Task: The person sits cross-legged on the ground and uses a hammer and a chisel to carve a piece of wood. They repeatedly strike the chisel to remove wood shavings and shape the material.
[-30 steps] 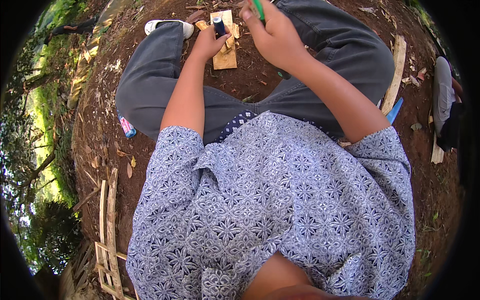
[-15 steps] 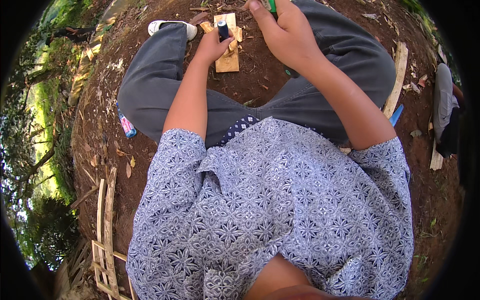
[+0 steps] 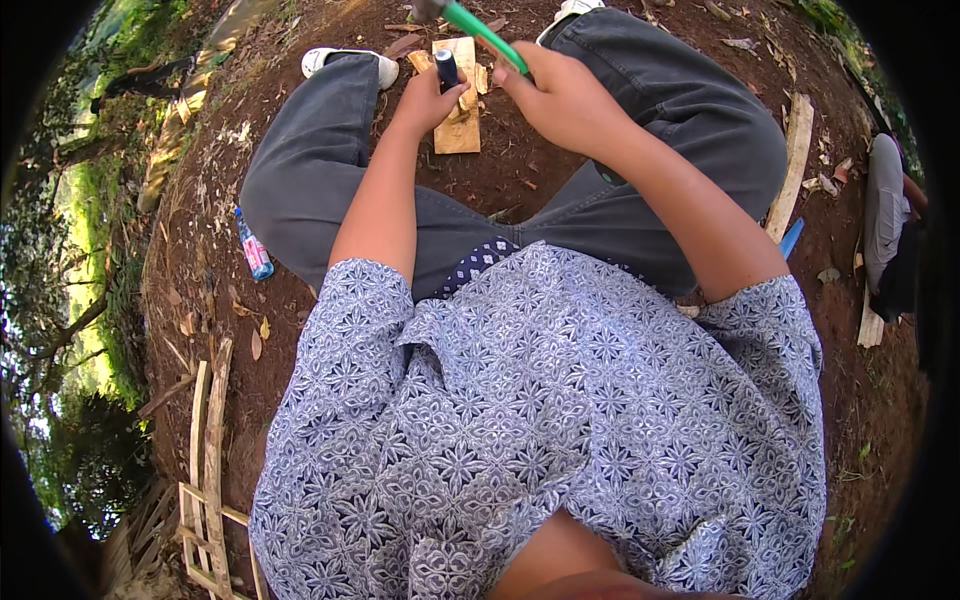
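Note:
My left hand (image 3: 423,104) is closed around the dark blue handle of a chisel (image 3: 446,69), its pale butt end pointing up; the hand hides the blade. Below it a short, pale wooden board (image 3: 458,140) lies on the ground between my legs, with wood pieces beside it. My right hand (image 3: 566,103) grips a hammer (image 3: 490,39) by its green handle. The hammer's grey head is at the top edge of the view, partly cut off, above and apart from the chisel.
Brown soil (image 3: 510,175) with chips and dry leaves surrounds me. A plastic bottle (image 3: 254,246) lies by my left knee. A wooden frame of slats (image 3: 212,470) is at the lower left, and a long plank (image 3: 795,160) lies beside my right knee. Another person's grey-clothed part (image 3: 884,205) shows at far right.
My right hand has turned and shifted slightly down, bringing the hammer's green handle and head into view toward the upper left. The left hand keeps its hold on the chisel.

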A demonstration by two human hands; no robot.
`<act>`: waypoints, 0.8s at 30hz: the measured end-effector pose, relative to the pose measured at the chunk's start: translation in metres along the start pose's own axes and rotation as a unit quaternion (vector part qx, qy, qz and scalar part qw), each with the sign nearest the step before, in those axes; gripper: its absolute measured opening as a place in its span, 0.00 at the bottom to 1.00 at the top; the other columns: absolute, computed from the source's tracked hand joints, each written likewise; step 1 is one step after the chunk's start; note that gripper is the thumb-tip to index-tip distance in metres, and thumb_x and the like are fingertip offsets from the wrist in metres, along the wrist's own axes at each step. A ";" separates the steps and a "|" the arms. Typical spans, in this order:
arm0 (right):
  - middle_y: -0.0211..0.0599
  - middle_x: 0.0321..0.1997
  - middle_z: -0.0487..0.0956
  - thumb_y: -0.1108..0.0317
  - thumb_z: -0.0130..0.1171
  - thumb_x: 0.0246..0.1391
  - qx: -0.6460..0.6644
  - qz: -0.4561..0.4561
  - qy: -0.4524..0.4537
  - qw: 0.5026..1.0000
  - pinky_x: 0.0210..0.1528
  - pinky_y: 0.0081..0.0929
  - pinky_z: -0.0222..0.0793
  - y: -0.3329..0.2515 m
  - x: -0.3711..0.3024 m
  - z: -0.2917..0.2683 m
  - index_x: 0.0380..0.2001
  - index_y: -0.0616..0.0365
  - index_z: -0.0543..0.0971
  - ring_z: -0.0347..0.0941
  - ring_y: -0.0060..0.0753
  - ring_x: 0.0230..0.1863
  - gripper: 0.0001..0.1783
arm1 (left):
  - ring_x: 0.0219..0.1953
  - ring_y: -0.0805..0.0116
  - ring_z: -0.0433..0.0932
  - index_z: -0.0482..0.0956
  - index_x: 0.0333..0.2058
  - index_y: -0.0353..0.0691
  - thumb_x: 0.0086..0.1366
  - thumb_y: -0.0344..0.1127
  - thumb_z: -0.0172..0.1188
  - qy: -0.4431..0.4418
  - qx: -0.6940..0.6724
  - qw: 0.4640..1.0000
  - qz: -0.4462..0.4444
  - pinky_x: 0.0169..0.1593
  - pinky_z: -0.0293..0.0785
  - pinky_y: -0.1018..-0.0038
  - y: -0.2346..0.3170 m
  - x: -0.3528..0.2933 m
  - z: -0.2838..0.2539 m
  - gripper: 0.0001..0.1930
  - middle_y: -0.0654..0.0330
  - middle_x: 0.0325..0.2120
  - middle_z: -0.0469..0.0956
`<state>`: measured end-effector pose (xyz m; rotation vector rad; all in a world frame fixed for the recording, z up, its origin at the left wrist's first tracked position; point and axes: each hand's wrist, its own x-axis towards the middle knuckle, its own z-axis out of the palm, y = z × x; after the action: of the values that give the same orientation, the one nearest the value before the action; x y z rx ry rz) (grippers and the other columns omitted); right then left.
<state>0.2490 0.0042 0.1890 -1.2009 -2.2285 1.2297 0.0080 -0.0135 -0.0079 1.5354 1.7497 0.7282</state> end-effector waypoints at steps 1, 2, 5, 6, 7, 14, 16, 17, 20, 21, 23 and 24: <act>0.43 0.26 0.74 0.58 0.54 0.71 0.048 -0.034 0.054 0.997 0.35 0.35 0.68 -0.011 0.002 0.001 0.44 0.62 0.75 0.68 0.34 0.26 0.15 | 0.44 0.60 0.86 0.84 0.43 0.40 0.64 0.40 0.70 0.000 -0.007 1.000 -0.003 0.48 0.78 0.64 0.004 -0.001 -0.003 0.13 0.55 0.37 0.87; 0.43 0.26 0.74 0.57 0.55 0.71 0.094 -0.062 0.111 0.987 0.35 0.35 0.68 -0.019 0.001 0.000 0.44 0.61 0.75 0.69 0.34 0.26 0.16 | 0.43 0.60 0.86 0.84 0.43 0.40 0.64 0.40 0.70 -0.009 0.003 1.000 -0.011 0.48 0.78 0.64 0.013 0.003 -0.005 0.13 0.55 0.37 0.87; 0.45 0.27 0.77 0.56 0.55 0.70 0.040 -0.068 0.107 0.991 0.35 0.38 0.69 0.019 0.000 0.019 0.42 0.62 0.76 0.73 0.40 0.28 0.17 | 0.42 0.61 0.86 0.84 0.42 0.39 0.64 0.40 0.70 -0.024 0.000 1.000 0.000 0.47 0.78 0.65 0.014 0.005 0.005 0.13 0.54 0.37 0.87; 0.49 0.28 0.79 0.56 0.54 0.70 -0.031 -0.021 0.029 0.999 0.35 0.41 0.70 0.031 0.003 0.014 0.41 0.64 0.75 0.76 0.47 0.29 0.17 | 0.42 0.61 0.86 0.84 0.42 0.39 0.64 0.39 0.70 -0.024 -0.004 1.000 0.001 0.47 0.78 0.65 0.015 0.006 0.005 0.13 0.54 0.37 0.87; 0.53 0.29 0.81 0.57 0.54 0.70 -0.102 0.028 -0.050 0.993 0.36 0.44 0.72 0.041 0.005 0.011 0.39 0.65 0.75 0.80 0.54 0.31 0.18 | 0.42 0.61 0.86 0.84 0.42 0.39 0.64 0.39 0.70 -0.026 -0.009 1.000 0.001 0.47 0.78 0.66 0.016 0.006 0.006 0.13 0.54 0.36 0.87; 0.52 0.28 0.81 0.58 0.54 0.69 -0.021 -0.029 0.055 0.998 0.35 0.45 0.71 0.023 0.002 0.019 0.40 0.63 0.76 0.80 0.55 0.31 0.16 | 0.42 0.59 0.86 0.84 0.41 0.38 0.64 0.38 0.70 -0.015 -0.012 1.000 0.000 0.48 0.78 0.65 0.013 0.008 0.002 0.12 0.53 0.36 0.87; 0.53 0.29 0.81 0.59 0.54 0.69 -0.061 0.035 0.008 0.997 0.36 0.45 0.72 0.036 0.001 0.016 0.40 0.63 0.75 0.80 0.56 0.32 0.15 | 0.42 0.58 0.86 0.85 0.42 0.39 0.63 0.38 0.70 -0.005 -0.001 1.000 0.007 0.47 0.79 0.65 0.017 0.002 0.003 0.12 0.52 0.36 0.87; 0.54 0.30 0.81 0.59 0.54 0.68 0.000 -0.009 0.062 0.998 0.36 0.45 0.72 0.011 0.003 0.011 0.41 0.64 0.76 0.80 0.56 0.33 0.16 | 0.43 0.59 0.86 0.84 0.43 0.38 0.64 0.39 0.70 0.000 -0.002 1.000 0.011 0.48 0.78 0.65 0.010 0.003 -0.003 0.13 0.52 0.37 0.87; 0.55 0.30 0.81 0.57 0.55 0.68 0.089 -0.036 0.131 0.987 0.38 0.47 0.73 0.004 -0.008 0.017 0.40 0.65 0.78 0.80 0.55 0.33 0.18 | 0.42 0.59 0.86 0.85 0.42 0.38 0.63 0.39 0.70 -0.004 -0.009 1.000 0.010 0.48 0.79 0.65 0.004 0.008 0.002 0.13 0.53 0.37 0.87; 0.54 0.29 0.81 0.57 0.54 0.68 0.030 -0.025 0.077 0.996 0.37 0.46 0.72 0.011 -0.007 0.015 0.38 0.64 0.78 0.80 0.54 0.32 0.17 | 0.42 0.59 0.86 0.84 0.42 0.38 0.63 0.39 0.70 -0.005 -0.006 1.000 0.014 0.48 0.79 0.65 0.004 0.008 0.005 0.13 0.53 0.37 0.87; 0.53 0.28 0.80 0.58 0.54 0.69 -0.089 -0.005 -0.029 0.996 0.35 0.43 0.71 0.017 0.000 0.010 0.34 0.64 0.76 0.80 0.53 0.31 0.17 | 0.42 0.58 0.86 0.84 0.42 0.38 0.63 0.39 0.69 -0.002 0.002 1.000 0.024 0.48 0.79 0.65 0.004 0.008 0.005 0.13 0.53 0.38 0.87; 0.53 0.27 0.80 0.59 0.54 0.69 -0.038 -0.027 0.011 0.999 0.34 0.43 0.71 -0.004 0.000 0.005 0.32 0.64 0.76 0.80 0.53 0.31 0.18 | 0.43 0.59 0.86 0.84 0.43 0.38 0.64 0.39 0.70 0.012 0.012 1.000 0.005 0.49 0.79 0.64 0.013 -0.004 0.003 0.13 0.53 0.37 0.87</act>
<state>0.2441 0.0002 0.1891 -1.1675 -2.2961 1.1148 0.0184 -0.0154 0.0015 1.5581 1.7745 0.7357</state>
